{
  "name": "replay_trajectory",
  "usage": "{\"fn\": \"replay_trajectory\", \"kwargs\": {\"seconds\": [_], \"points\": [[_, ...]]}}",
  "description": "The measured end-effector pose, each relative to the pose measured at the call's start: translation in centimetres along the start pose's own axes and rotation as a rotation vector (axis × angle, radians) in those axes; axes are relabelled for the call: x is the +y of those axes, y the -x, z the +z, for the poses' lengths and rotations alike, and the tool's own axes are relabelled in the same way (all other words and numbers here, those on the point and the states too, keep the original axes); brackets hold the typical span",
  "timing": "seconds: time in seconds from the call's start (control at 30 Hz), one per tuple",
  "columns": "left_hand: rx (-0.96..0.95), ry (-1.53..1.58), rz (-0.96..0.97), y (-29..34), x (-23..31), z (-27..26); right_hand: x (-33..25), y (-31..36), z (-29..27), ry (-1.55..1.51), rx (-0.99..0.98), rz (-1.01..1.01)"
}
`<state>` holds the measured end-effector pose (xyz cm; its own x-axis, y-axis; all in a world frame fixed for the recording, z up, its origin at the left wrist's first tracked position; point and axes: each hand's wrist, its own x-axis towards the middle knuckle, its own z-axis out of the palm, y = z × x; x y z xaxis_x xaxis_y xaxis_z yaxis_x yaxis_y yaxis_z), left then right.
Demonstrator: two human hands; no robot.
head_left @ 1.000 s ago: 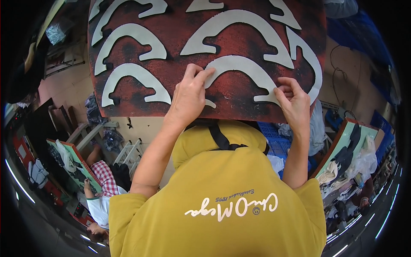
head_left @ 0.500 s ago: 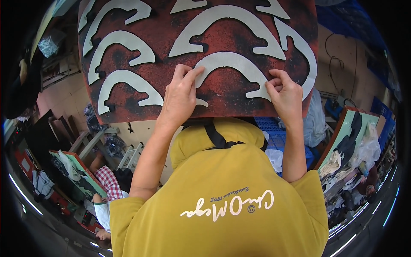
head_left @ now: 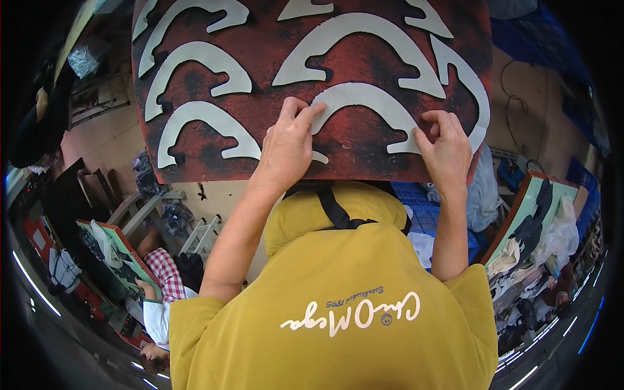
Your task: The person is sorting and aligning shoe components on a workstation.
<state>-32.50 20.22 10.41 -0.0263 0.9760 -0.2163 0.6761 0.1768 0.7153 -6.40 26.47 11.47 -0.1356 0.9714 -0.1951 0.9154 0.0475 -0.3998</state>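
A dark red, black-stained board (head_left: pixel 377 166) lies before me with several pale grey, flat arch-shaped pieces on it. Both my hands are at the nearest middle arch-shaped piece (head_left: pixel 364 93). Bent fingers of my left hand (head_left: pixel 286 146) grip its left side, and the hand covers part of that leg. At its right end, the thumb and curled fingers of my right hand (head_left: pixel 447 149) pinch the edge. Beyond it sits a larger arch-shaped piece (head_left: pixel 357 23); a smaller arch-shaped piece (head_left: pixel 201 110) lies to the left, and a long curved piece (head_left: pixel 478 94) to the right.
Below the board's right side is a blue plastic crate (head_left: pixel 422 218), with clear plastic bags (head_left: pixel 482 188) beside it. A green-topped table (head_left: pixel 530 221) with dark and pale material stands at right. Another person in a checked garment (head_left: pixel 162 265) is at lower left.
The whole view has shifted, so the board sits slightly further right. Both my hands stay at the same arch-shaped piece. At lower left, the other person has moved, and a hand now shows at the green-topped table.
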Motion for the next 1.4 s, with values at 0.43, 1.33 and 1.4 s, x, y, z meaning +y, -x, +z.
{"fn": "replay_trajectory", "kwargs": {"seconds": [0.43, 1.33, 1.4], "points": [[-0.058, -0.077, -0.104, 1.4, 0.1, -2.1, -4.4, -2.5, 5.3, -0.310, -0.026, -0.401], [0.192, -0.322, 0.089, 5.6, -2.5, 1.6, -4.8, -2.2, 4.8, -0.271, -0.094, -0.381], [0.170, -0.348, 0.105, 5.4, -2.1, 1.4, -4.7, -2.2, 4.9, -0.246, -0.103, -0.383]]}}
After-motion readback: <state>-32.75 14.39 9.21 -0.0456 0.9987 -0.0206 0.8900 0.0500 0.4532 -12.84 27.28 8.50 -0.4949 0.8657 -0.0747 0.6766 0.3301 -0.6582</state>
